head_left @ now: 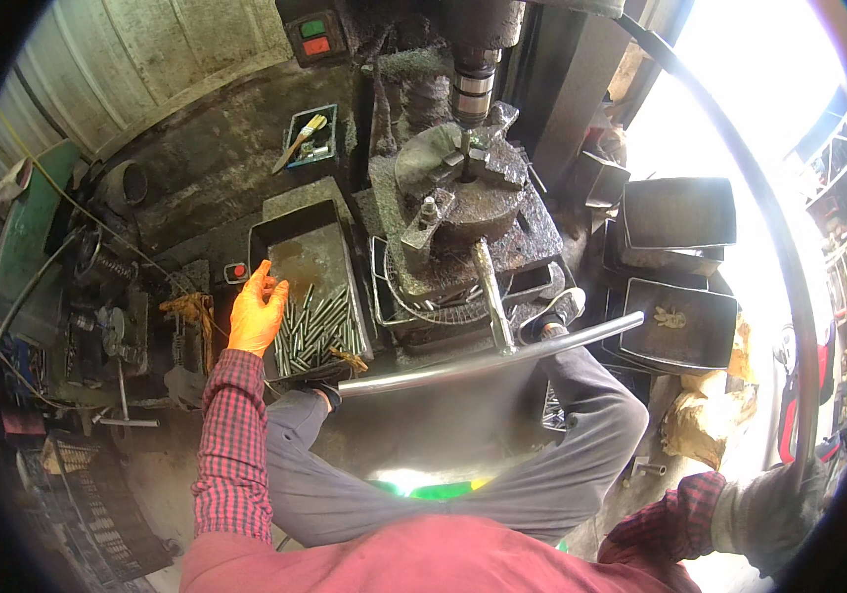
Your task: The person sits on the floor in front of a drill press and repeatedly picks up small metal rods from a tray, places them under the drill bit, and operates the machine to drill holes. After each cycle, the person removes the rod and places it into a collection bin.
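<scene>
My left hand [258, 314], in an orange glove, hovers at the left edge of a dark metal tray [263, 237]. Its fingers are partly bent and apart, with nothing visible in them. Several slim metal rods [316, 331] lie heaped in the tray's near half. At the lower right, my right hand [774, 519] wears a grey glove and is closed round the lower end of a long curved dark lever [745, 138]. This lever arches down from the top of a drill press. The press's spindle [473, 94] stands above a grimy clamping fixture [458, 183].
A shiny bar handle [492, 363] crosses in front of the fixture, above my knees. Dark bins [680, 212] stack at right. A brush [303, 140] lies on a small tray behind. Green and red switch buttons [314, 38] sit at the back. Small machinery [117, 331] stands left.
</scene>
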`<move>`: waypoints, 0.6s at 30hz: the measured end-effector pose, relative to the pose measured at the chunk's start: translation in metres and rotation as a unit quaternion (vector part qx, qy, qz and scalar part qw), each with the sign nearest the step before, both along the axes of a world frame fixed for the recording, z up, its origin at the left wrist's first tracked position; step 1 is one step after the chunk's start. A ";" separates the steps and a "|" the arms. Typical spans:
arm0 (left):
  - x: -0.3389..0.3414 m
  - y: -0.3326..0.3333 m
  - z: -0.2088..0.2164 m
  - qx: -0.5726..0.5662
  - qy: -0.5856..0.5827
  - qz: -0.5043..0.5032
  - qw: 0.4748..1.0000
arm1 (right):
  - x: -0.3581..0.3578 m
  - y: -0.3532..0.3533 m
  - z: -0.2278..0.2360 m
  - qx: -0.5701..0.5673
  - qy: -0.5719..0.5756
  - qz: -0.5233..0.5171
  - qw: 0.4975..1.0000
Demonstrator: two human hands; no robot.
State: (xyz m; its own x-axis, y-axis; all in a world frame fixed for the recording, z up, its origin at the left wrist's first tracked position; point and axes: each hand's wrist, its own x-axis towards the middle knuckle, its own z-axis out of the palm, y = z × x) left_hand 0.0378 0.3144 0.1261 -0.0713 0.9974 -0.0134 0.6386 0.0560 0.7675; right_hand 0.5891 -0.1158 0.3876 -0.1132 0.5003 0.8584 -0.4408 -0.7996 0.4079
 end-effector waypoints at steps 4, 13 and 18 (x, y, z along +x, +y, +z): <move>0.001 -0.001 0.003 0.007 0.020 -0.004 1.000 | 0.008 -0.004 -0.002 -0.029 -0.038 0.058 0.997; 0.003 -0.002 0.003 0.008 0.033 -0.003 0.999 | -0.013 0.020 -0.014 0.079 0.125 0.171 0.974; 0.003 -0.002 0.002 -0.001 0.021 0.003 1.000 | 0.003 0.013 -0.022 0.056 0.080 0.108 0.989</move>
State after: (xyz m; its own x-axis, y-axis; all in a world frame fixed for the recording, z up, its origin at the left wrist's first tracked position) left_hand 0.0407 0.3126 0.1277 -0.0770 0.9970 -0.0119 0.6702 0.0606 0.7397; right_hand 0.5919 -0.1029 0.3652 -0.0651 0.3805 0.9225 -0.1921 -0.9120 0.3626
